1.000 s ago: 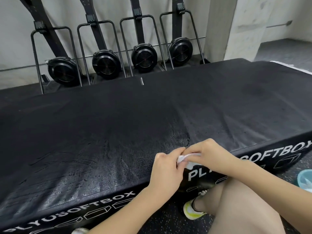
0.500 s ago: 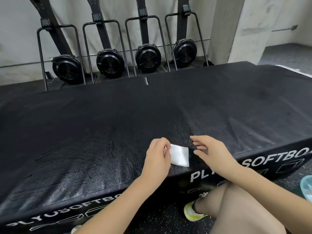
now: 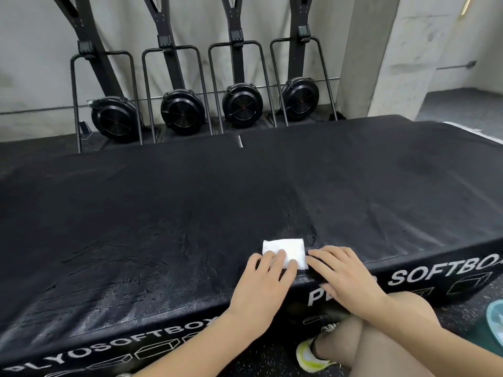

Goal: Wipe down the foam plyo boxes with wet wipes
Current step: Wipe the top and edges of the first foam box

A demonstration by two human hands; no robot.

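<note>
Two black foam plyo boxes lie side by side before me, their tops streaked and wet, with white lettering on the front faces. A folded white wet wipe lies flat on the top near the front edge, around where the boxes meet. My left hand presses on the wipe's near left corner with straight fingers. My right hand rests flat on the front edge just right of the wipe, fingertips touching its right side.
Several black fan machines on stands line the wall behind the boxes. A concrete pillar rises at the back right. My knee and a yellow-green shoe are below the front edge. A teal container sits on the floor at right.
Both hands were folding the wipe at the front edge. The wipe now lies flat on the top, my left hand pressing it and my right hand flat beside it.
</note>
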